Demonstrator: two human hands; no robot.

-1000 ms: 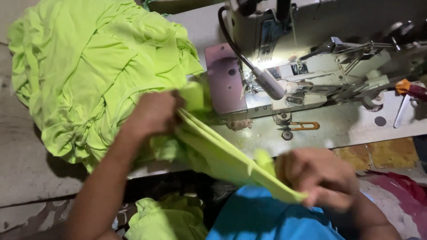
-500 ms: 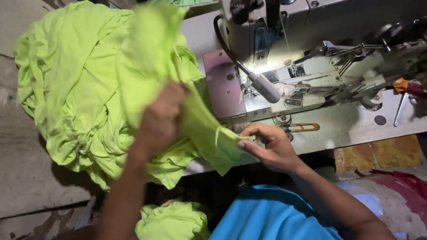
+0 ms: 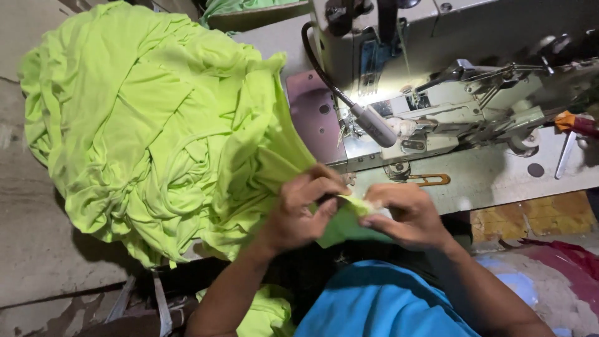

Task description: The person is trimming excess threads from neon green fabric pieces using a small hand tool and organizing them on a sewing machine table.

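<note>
The left hand and right hand have been brought together at the near table edge; half a second ago they were apart, the left raised. A lime-green fabric edge is pinched by the closed fingers of both. The fabric pile lies to the left, the sewing machine far right. Aligning before stitching is judged underway.

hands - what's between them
In the head view, a bunched edge of green cloth, pinched by the left hand and right hand.
</note>
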